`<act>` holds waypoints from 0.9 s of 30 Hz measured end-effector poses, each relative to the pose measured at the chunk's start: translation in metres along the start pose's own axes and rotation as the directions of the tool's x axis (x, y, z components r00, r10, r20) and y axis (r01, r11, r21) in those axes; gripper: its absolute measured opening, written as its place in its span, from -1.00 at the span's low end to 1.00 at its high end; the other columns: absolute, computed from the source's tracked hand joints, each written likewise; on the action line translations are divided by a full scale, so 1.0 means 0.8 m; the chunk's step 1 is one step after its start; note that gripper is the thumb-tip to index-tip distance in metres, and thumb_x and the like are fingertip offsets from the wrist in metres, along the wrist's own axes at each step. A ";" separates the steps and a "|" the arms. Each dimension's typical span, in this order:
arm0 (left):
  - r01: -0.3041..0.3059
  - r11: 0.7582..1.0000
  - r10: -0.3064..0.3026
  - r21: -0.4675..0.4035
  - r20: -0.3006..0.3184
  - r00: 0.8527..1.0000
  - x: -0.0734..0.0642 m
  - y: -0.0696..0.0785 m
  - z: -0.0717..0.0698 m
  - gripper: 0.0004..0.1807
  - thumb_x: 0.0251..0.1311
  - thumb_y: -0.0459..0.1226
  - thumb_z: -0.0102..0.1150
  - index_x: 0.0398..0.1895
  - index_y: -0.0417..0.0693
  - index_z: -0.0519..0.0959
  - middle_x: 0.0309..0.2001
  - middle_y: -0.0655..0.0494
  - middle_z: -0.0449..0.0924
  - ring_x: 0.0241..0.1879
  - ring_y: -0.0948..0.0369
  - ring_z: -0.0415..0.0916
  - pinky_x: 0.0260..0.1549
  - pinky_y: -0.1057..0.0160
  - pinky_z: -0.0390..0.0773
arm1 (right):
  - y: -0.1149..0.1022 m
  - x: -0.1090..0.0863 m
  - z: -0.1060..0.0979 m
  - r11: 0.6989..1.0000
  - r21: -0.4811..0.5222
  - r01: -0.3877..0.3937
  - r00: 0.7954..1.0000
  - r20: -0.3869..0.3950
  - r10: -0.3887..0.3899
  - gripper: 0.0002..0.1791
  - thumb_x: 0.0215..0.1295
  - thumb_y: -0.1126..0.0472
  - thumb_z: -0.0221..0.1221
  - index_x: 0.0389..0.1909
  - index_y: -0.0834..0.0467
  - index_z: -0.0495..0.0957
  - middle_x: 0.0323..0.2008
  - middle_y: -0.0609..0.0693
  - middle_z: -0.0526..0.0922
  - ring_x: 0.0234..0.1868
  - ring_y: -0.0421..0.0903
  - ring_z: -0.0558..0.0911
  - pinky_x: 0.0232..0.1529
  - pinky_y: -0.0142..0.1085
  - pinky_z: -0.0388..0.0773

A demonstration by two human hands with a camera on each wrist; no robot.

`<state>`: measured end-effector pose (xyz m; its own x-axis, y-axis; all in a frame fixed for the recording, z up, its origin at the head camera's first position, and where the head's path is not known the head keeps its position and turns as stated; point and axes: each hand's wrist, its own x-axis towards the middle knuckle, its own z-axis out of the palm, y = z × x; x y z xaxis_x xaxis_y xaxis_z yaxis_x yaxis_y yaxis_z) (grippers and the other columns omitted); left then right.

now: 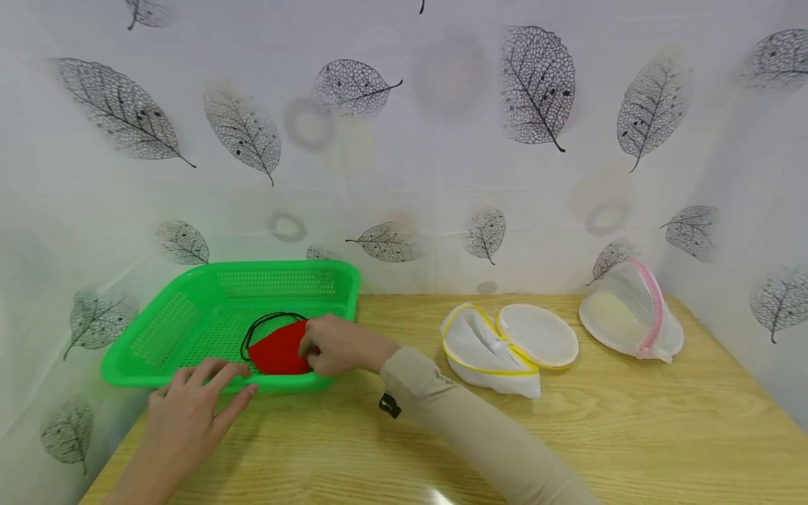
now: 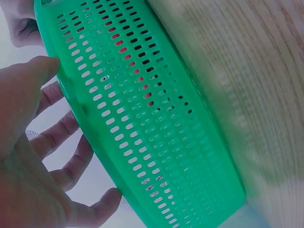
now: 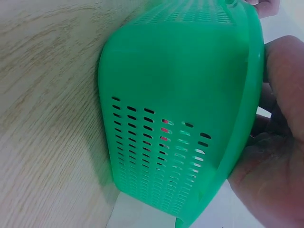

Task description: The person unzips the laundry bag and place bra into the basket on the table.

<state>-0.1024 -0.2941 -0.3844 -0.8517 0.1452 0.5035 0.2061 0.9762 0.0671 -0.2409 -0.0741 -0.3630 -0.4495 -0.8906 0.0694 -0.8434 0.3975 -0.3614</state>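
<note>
A red cloth piece [image 1: 280, 348] lies in the green basket [image 1: 344, 280], near its front right, with a black cord [image 1: 259, 324] curving behind it. My right hand [image 1: 337, 345] reaches over the basket's right front corner and grips the right end of the red cloth with curled fingers. In the right wrist view, the basket wall hides those fingertips. Along the near rim rests my left hand [image 1: 192, 403], fingers spread and loosely bent, holding nothing. The left wrist view shows its fingertips right at the rim, with red showing through the basket's holes.
To the right on the wooden table [image 1: 631, 435] sits a white mesh bag [image 1: 492, 379] with yellow edging, its round lid [image 1: 536, 333] folded open. A domed mesh bag [image 1: 621, 315] with a pink band stands farther right. A leaf-print curtain [image 1: 429, 175] closes off the back.
</note>
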 end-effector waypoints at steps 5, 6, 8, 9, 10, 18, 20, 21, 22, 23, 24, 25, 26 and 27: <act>0.000 1.000 0.000 -0.003 0.002 1.000 0.000 0.000 -0.001 -0.70 0.15 -0.03 0.44 -0.06 0.20 0.66 -0.05 0.06 0.63 -0.15 -0.20 0.55 -0.64 -0.11 0.36 | 0.000 -0.006 -0.001 1.000 -0.007 0.027 0.998 -0.058 -0.028 -0.62 0.24 0.46 0.06 -0.06 0.22 0.77 -0.08 0.01 0.78 -0.01 -0.15 0.69 0.01 -0.57 0.52; 0.001 1.000 -0.001 -0.003 0.005 1.000 0.000 0.001 -0.001 -0.70 0.15 -0.03 0.43 -0.06 0.20 0.66 -0.05 0.06 0.63 -0.16 -0.20 0.55 -0.64 -0.11 0.36 | 0.000 -0.009 -0.003 0.999 -0.009 0.040 0.996 -0.081 -0.041 -0.62 0.24 0.48 0.06 -0.07 0.24 0.77 -0.09 0.03 0.78 -0.02 -0.13 0.70 0.02 -0.55 0.53; 0.000 1.000 0.000 -0.004 0.005 1.000 0.000 0.001 -0.001 -0.69 0.15 -0.03 0.44 -0.06 0.20 0.66 -0.04 0.07 0.64 -0.15 -0.19 0.55 -0.64 -0.12 0.37 | 0.000 -0.017 -0.007 0.998 0.001 0.057 0.991 -0.119 -0.057 -0.62 0.25 0.51 0.03 -0.07 0.27 0.76 -0.09 0.07 0.77 -0.03 -0.08 0.70 0.02 -0.52 0.55; 0.001 1.000 -0.001 -0.004 0.008 1.000 0.000 0.001 0.000 -0.70 0.16 -0.03 0.43 -0.06 0.20 0.66 -0.04 0.07 0.63 -0.15 -0.19 0.55 -0.64 -0.12 0.37 | -0.001 -0.021 -0.010 0.998 0.003 0.063 0.988 -0.139 -0.062 -0.62 0.26 0.52 0.02 -0.08 0.28 0.76 -0.10 0.09 0.77 -0.05 -0.07 0.69 0.01 -0.51 0.55; 0.000 1.000 0.000 -0.004 0.007 1.000 0.000 0.001 0.000 -0.70 0.16 -0.03 0.43 -0.06 0.20 0.66 -0.04 0.07 0.64 -0.15 -0.19 0.55 -0.63 -0.13 0.37 | -0.001 -0.026 -0.014 0.998 0.006 0.064 0.986 -0.155 -0.063 -0.63 0.28 0.52 0.02 -0.09 0.28 0.76 -0.12 0.10 0.76 -0.08 -0.06 0.68 -0.01 -0.50 0.55; -0.011 1.000 0.010 -0.008 -0.024 1.000 -0.001 -0.001 0.002 -0.69 0.12 -0.06 0.46 -0.07 0.18 0.66 -0.07 0.06 0.64 -0.15 -0.20 0.56 -0.64 -0.13 0.37 | 0.009 -0.072 -0.046 0.996 -0.039 0.079 0.968 -0.236 -0.086 -0.69 0.30 0.49 0.08 -0.14 0.27 0.77 -0.20 0.11 0.74 -0.14 -0.03 0.65 -0.07 -0.39 0.57; -0.010 1.000 0.010 -0.009 -0.032 0.999 -0.002 -0.002 0.003 -0.68 0.10 -0.07 0.47 -0.08 0.17 0.67 -0.08 0.06 0.64 -0.16 -0.20 0.56 -0.64 -0.13 0.37 | 0.015 -0.089 -0.052 0.996 -0.052 0.065 0.964 -0.255 -0.077 -0.71 0.29 0.47 0.10 -0.14 0.27 0.77 -0.22 0.10 0.73 -0.16 -0.03 0.66 -0.07 -0.34 0.59; -0.010 1.000 0.010 -0.008 -0.037 0.999 -0.002 -0.002 0.003 -0.68 0.09 -0.08 0.48 -0.08 0.17 0.67 -0.08 0.06 0.64 -0.16 -0.20 0.56 -0.65 -0.13 0.37 | 0.020 -0.099 -0.054 0.997 -0.056 0.047 0.963 -0.262 -0.060 -0.72 0.29 0.45 0.12 -0.14 0.26 0.77 -0.21 0.09 0.73 -0.16 -0.05 0.67 -0.06 -0.33 0.60; -0.007 1.000 0.006 -0.008 -0.038 0.999 -0.002 -0.002 0.003 -0.68 0.09 -0.08 0.48 -0.09 0.17 0.67 -0.09 0.06 0.64 -0.16 -0.20 0.55 -0.64 -0.13 0.37 | 0.024 -0.109 -0.057 0.998 -0.058 0.026 0.963 -0.268 -0.040 -0.74 0.31 0.43 0.13 -0.13 0.24 0.77 -0.20 0.07 0.72 -0.16 -0.06 0.67 -0.05 -0.32 0.61; -0.006 1.000 0.006 -0.008 -0.039 0.999 -0.002 -0.001 0.003 -0.68 0.08 -0.08 0.48 -0.09 0.17 0.67 -0.09 0.07 0.64 -0.16 -0.20 0.55 -0.64 -0.14 0.37 | 0.029 -0.119 -0.060 0.998 -0.057 0.005 0.962 -0.271 -0.020 -0.74 0.32 0.42 0.14 -0.13 0.23 0.77 -0.20 0.06 0.72 -0.15 -0.06 0.68 -0.05 -0.31 0.62; -0.005 1.000 0.005 -0.009 -0.038 0.999 -0.002 -0.001 0.003 -0.68 0.08 -0.08 0.48 -0.09 0.17 0.67 -0.09 0.07 0.64 -0.17 -0.20 0.55 -0.64 -0.14 0.37 | 0.035 -0.130 -0.062 0.999 -0.052 -0.017 0.962 -0.273 0.002 -0.75 0.33 0.41 0.14 -0.13 0.23 0.77 -0.20 0.06 0.71 -0.17 -0.07 0.68 -0.08 -0.30 0.63; -0.007 1.000 0.006 -0.008 -0.038 0.999 -0.003 -0.001 0.003 -0.68 0.09 -0.08 0.48 -0.09 0.18 0.66 -0.09 0.07 0.64 -0.17 -0.20 0.55 -0.64 -0.14 0.37 | 0.041 -0.142 -0.064 0.998 -0.050 -0.044 0.961 -0.274 0.029 -0.76 0.34 0.40 0.15 -0.12 0.22 0.77 -0.21 0.05 0.72 -0.18 -0.08 0.68 -0.09 -0.30 0.63; -0.007 1.000 0.007 -0.010 -0.038 0.999 -0.002 -0.001 0.002 -0.68 0.09 -0.08 0.48 -0.09 0.18 0.66 -0.10 0.08 0.64 -0.17 -0.20 0.56 -0.64 -0.13 0.37 | 0.048 -0.153 -0.067 0.996 -0.049 -0.071 0.961 -0.272 0.055 -0.76 0.36 0.39 0.15 -0.12 0.21 0.77 -0.20 0.04 0.72 -0.18 -0.08 0.69 -0.10 -0.30 0.64; -0.007 1.000 0.007 -0.012 -0.036 0.999 -0.002 -0.001 0.002 -0.69 0.09 -0.08 0.48 -0.09 0.18 0.66 -0.10 0.08 0.63 -0.17 -0.20 0.55 -0.63 -0.14 0.38 | 0.055 -0.164 -0.070 0.995 -0.052 -0.090 0.959 -0.275 0.072 -0.77 0.36 0.39 0.16 -0.12 0.21 0.77 -0.20 0.03 0.72 -0.18 -0.08 0.70 -0.11 -0.30 0.64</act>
<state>-0.1021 -0.2951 -0.3863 -0.8324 0.1458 0.5347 0.2180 0.9731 0.0741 -0.2357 0.0728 -0.3364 -0.5729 -0.7642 0.2962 -0.8138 0.4871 -0.3171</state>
